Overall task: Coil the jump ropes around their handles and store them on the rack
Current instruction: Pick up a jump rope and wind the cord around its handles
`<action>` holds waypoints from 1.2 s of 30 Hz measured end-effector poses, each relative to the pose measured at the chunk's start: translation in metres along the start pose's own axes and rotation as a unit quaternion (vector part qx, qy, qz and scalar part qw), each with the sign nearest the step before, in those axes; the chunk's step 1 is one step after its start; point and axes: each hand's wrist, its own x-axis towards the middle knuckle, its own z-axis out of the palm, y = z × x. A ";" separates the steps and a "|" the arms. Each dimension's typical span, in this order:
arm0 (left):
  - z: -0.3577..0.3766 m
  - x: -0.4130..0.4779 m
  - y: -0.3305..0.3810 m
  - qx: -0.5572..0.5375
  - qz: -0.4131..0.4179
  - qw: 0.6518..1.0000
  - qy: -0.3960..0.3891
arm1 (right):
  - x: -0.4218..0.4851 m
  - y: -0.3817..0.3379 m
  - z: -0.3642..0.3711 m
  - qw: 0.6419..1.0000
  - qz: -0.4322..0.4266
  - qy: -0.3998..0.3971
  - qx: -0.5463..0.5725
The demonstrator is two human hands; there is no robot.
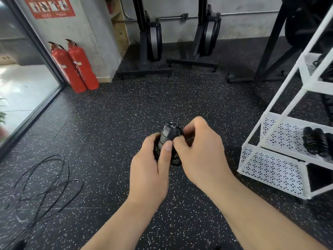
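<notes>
Both hands hold a black jump rope bundle (169, 134) in front of me, its handles pointing up and thin black rope wound round them. My left hand (151, 166) grips the lower part with the thumb lying up along the coils. My right hand (198, 150) pinches the rope at the bundle's right side, and a short loop of rope (177, 161) hangs below between the hands. Another black jump rope (45, 184) lies loose in wide loops on the floor at the left. The white rack (281, 141) stands at the right, with coiled black jump ropes (315, 141) on a perforated shelf.
Two red fire extinguishers (75, 65) lean by the glass door at the left. Black rowing machines (153, 42) stand upright against the far wall. A black frame leg (266, 51) rises behind the rack. The floor is black speckled rubber.
</notes>
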 end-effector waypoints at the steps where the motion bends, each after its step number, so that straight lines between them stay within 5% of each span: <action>1: 0.000 0.000 0.001 0.001 0.000 1.000 0.001 | 0.000 0.001 0.000 1.000 -0.003 -0.004 0.004; 11: -0.002 0.002 -0.001 -0.072 -0.031 0.996 -0.031 | 0.006 0.010 -0.007 0.988 0.031 -0.108 0.107; 23: 0.001 -0.001 0.006 -0.050 0.000 0.999 -0.003 | 0.006 0.005 -0.009 0.997 -0.073 -0.009 -0.027; 36: 0.001 0.000 0.009 -0.079 -0.007 0.997 -0.019 | -0.011 0.005 0.005 0.987 0.017 0.085 0.133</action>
